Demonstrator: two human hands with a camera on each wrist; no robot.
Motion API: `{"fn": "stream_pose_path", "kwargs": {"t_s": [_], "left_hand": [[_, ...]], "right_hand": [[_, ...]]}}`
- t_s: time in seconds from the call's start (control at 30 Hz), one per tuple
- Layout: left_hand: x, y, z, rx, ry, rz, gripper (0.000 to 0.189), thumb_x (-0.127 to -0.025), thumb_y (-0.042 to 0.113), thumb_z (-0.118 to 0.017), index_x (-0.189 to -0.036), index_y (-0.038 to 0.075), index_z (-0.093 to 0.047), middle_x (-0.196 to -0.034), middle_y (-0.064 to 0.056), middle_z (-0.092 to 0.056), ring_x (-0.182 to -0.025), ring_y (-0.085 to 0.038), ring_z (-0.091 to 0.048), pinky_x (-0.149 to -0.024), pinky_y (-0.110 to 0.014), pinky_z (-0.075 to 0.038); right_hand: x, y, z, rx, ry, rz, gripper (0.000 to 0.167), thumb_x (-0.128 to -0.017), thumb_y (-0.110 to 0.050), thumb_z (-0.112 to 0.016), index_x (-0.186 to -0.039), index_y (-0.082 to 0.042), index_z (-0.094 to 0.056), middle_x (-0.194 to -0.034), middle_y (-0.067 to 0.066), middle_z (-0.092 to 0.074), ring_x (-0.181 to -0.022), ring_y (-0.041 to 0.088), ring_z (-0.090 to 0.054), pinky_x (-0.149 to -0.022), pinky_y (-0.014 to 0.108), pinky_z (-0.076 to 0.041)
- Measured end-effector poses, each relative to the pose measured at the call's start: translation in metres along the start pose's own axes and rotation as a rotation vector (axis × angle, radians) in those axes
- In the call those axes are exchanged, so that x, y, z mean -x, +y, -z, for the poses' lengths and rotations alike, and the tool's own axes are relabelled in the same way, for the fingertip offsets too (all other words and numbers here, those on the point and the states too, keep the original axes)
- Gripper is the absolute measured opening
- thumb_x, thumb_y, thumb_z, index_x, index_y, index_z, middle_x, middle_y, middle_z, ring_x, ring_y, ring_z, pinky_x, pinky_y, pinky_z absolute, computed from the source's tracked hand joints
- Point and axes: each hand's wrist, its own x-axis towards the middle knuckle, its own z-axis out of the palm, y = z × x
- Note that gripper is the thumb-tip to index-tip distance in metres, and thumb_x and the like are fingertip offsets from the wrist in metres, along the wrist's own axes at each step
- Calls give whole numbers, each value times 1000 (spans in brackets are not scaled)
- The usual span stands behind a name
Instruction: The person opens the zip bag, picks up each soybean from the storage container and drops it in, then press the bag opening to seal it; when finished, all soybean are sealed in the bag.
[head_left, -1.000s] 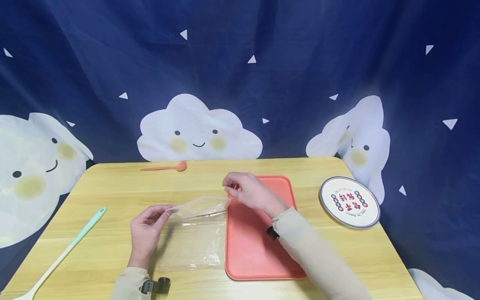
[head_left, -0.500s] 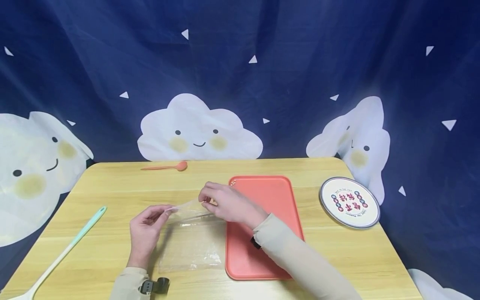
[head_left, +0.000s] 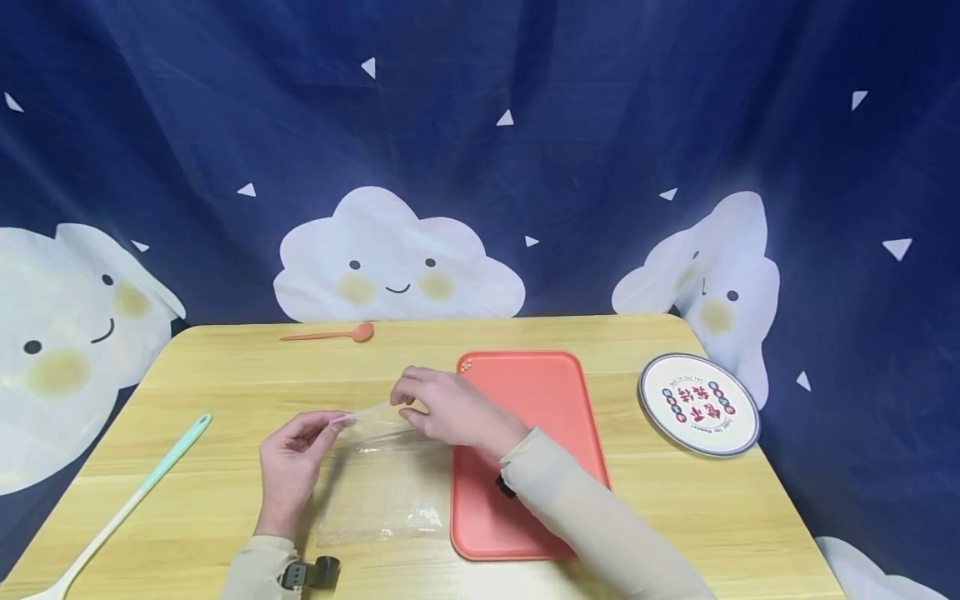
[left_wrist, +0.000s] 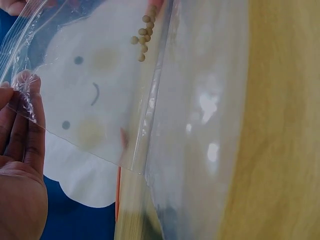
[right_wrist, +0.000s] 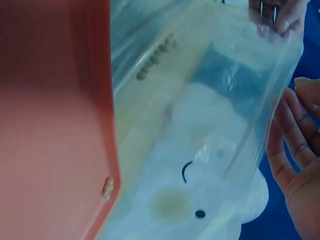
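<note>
A clear zip bag [head_left: 382,492] lies toward the left of the coral tray [head_left: 532,383], its mouth lifted. My left hand [head_left: 291,462] pinches the left end of that mouth between thumb and fingers. Over the bag's opening reaches my right hand [head_left: 450,408], bent fingers at the plastic edge and thumb held apart. In the right wrist view its fingers [right_wrist: 292,140] run loosely along the zip edge, with nothing visible between them. Several small round soybeans [left_wrist: 143,32] line up along the bag's fold. A few more soybeans [head_left: 466,365] sit in the tray's far left corner.
An orange spoon [head_left: 330,335] lies at the table's back edge. On the left is a long mint-and-white handled utensil [head_left: 142,492], its head cut off by the frame. A round white plate [head_left: 697,404] with red lettering stands at the right edge.
My right hand has come from the tray's far left corner leftward to the bag's mouth, uncovering the soybeans there. It shifts only slightly since half a second ago. My left hand keeps its grip.
</note>
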Motion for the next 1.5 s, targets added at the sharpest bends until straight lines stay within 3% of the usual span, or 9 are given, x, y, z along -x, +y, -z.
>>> {"fn": "stream_pose_path", "kwargs": {"t_s": [0.2, 0.3, 0.57, 0.87, 1.2, 1.5], "left_hand": [[1, 2, 1, 8, -3, 0, 10, -84, -22, -62, -94, -19, -64, -92, -13, -73, -83, -15, -71, -76, -22, -57], [1, 2, 1, 1, 5, 4, 10, -84, -22, -62, -94, -19, -64, -92, -13, -73, -83, -15, -71, -75, -21, -57], [0, 3, 0, -2, 24, -7, 11, -83, -24, -62, -93, -20, -63, -92, -11, -74, -82, -13, -70, -75, -20, -56], [-1, 1, 1, 3, 31, 0, 11, -83, -24, -61, -93, -21, -63, -93, -11, -74, -83, -13, -71, -76, -21, -56], [0, 0, 2, 6, 24, -3, 11, -83, -24, -61, -93, -21, -63, -93, -13, -73, -83, -14, -71, -76, -21, -57], [1, 2, 1, 3, 17, -12, 11, -83, -24, -61, -93, -21, -62, -92, -14, -73, -83, -14, -71, -76, -21, -57]], "right_hand": [[6, 36, 13, -132, 128, -143, 11, -94, -14, -66, -105, -12, -68, -99, -6, -62, -93, 9, -59, -83, 25, -51], [8, 62, 14, -119, 156, -229, 8, -92, -10, -68, -101, -11, -68, -96, -5, -63, -90, 11, -61, -81, 27, -52], [7, 116, -3, 25, -37, -405, 12, -91, -11, -70, -104, -9, -70, -97, -1, -62, -92, 17, -61, -84, 33, -51], [2, 136, -16, 46, -97, -379, 16, -89, -7, -70, -104, -12, -73, -96, -2, -60, -93, 17, -60, -86, 33, -50], [-2, 137, -21, 180, -130, -283, 19, -88, -1, -66, -98, -14, -76, -91, -1, -60, -89, 18, -61, -84, 30, -51], [-1, 138, -23, 188, -179, -354, 12, -89, 1, -65, -88, -10, -69, -85, 1, -60, -85, 18, -59, -77, 29, -51]]}}
